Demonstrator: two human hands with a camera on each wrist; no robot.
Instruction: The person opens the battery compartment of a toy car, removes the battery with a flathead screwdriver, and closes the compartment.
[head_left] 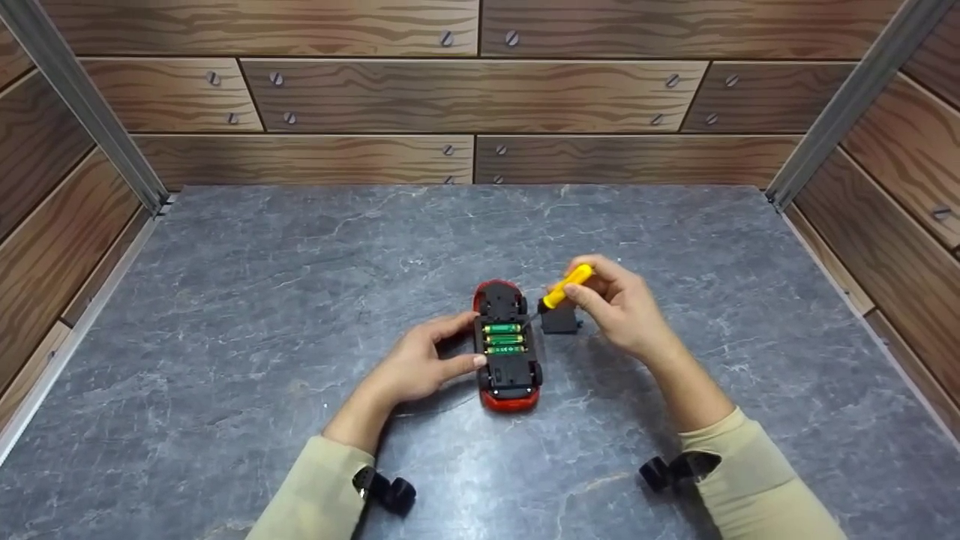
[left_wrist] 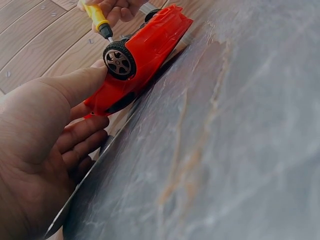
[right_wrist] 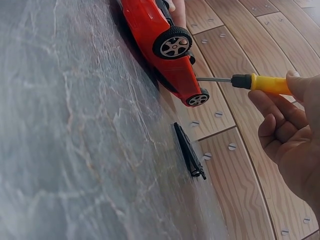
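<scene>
A red toy car [head_left: 511, 403] lies upside down on the table, its black underside facing up. Three green batteries [head_left: 503, 340] sit side by side in its uncovered compartment. My left hand [head_left: 424, 362] holds the car's left side, thumb near a wheel [left_wrist: 119, 60] and fingers along the body. Between thumb and fingers, my right hand [head_left: 619, 307] pinches a screwdriver [head_left: 568, 286] with a yellow handle. Its metal shaft [right_wrist: 214, 79] slants down to the compartment's right edge by the top battery; whether the tip touches is unclear. Beside the car lies a black battery cover [head_left: 559, 321], partly below the right hand.
The grey marbled table [head_left: 300, 262] surrounds the car. Wood-patterned panels [head_left: 472, 94] stand at the back and both sides, with metal posts [head_left: 847, 105] at the rear corners. A black wrist camera [head_left: 390, 493] is strapped over each sleeve.
</scene>
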